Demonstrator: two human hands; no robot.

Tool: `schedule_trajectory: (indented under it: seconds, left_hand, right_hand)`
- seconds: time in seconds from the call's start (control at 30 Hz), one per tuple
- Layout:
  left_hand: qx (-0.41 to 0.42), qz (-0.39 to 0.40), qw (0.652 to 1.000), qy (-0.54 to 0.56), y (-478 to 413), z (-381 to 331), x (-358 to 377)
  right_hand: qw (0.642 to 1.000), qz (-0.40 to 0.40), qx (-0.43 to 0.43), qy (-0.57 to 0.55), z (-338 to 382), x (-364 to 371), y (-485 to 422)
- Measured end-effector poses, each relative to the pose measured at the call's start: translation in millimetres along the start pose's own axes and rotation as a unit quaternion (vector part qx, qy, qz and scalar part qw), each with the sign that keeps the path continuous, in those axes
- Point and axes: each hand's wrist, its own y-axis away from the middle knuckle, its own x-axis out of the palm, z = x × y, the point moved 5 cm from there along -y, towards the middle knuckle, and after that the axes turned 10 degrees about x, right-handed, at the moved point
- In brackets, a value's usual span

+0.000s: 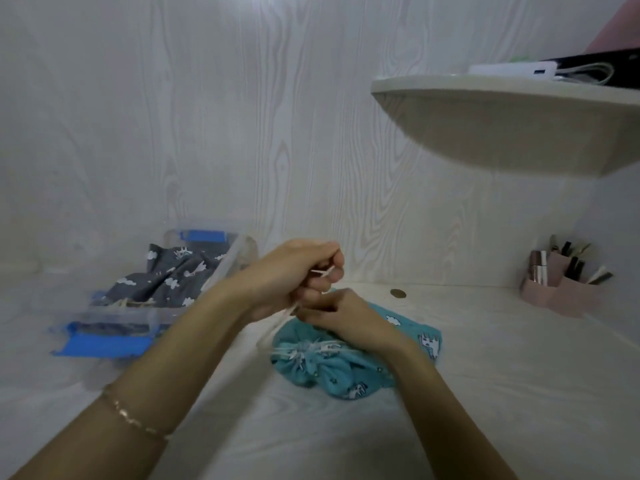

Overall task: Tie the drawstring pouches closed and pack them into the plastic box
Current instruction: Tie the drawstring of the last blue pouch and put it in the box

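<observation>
A teal drawstring pouch (325, 368) with white cloud prints lies on the white desk, its mouth gathered shut. Both hands work its white drawstring (323, 273) just above the pouch. My left hand (294, 275) pinches one end of the cord between thumb and fingers. My right hand (341, 311) grips the cord lower down, resting on the pouch. To the left stands a clear plastic box (152, 317) with blue latches, and a grey cloud-print pouch (166, 278) lies inside it.
A pink organiser (568, 292) with cosmetics stands at the right by the wall. A small round coin-like disc (398, 293) lies behind the hands. A white shelf (502, 123) juts out overhead at the right, carrying a power bank and cable.
</observation>
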Motion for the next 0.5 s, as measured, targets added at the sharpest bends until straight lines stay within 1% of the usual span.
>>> schedule_trajectory:
  seconds: [0.03, 0.07, 0.13, 0.17, 0.2, 0.27, 0.3, 0.33, 0.37, 0.43, 0.5]
  left_hand:
    - [0.002, -0.015, 1.000, -0.015, -9, 2, 1]
    - [0.002, -0.033, 0.999, -0.035, -17, 5, 1]
    - [-0.013, -0.065, 0.995, -0.068, -28, 12, 1]
    - [-0.031, -0.067, 0.995, -0.068, -31, 16, 2]
    - [-0.054, -0.060, 0.995, -0.060, -33, 21, 3]
    - [-0.106, -0.036, 0.992, -0.053, -31, 31, 4]
    - [-0.130, -0.025, 0.988, -0.077, -29, 36, 3]
    - [-0.138, -0.014, 0.982, -0.129, -27, 40, -1]
    - [-0.127, 0.001, 0.973, -0.193, -25, 42, -3]
    - [-0.075, 0.011, 0.953, -0.293, -21, 46, -5]
    - [-0.020, 0.004, 0.941, -0.338, -13, 46, -6]
  right_hand:
    - [0.999, 0.043, -0.002, -0.020, 3, 8, 2]
    - [0.993, 0.084, -0.001, -0.082, 3, 13, 5]
    - [0.955, 0.152, 0.001, -0.253, 3, 14, 9]
    - [0.938, 0.165, -0.005, -0.306, 2, 13, 10]
    - [0.931, 0.163, -0.011, -0.327, 1, 12, 10]
    - [0.933, 0.128, -0.007, -0.335, -6, 11, 8]
    - [0.934, 0.100, 0.007, -0.343, -11, 8, 7]
    - [0.933, 0.075, 0.020, -0.351, -15, 5, 6]
    - [0.933, 0.051, 0.024, -0.356, -17, 1, 6]
    - [0.931, 0.010, 0.032, -0.364, -20, -7, 6]
    - [0.927, -0.013, 0.039, -0.372, -20, -12, 7]
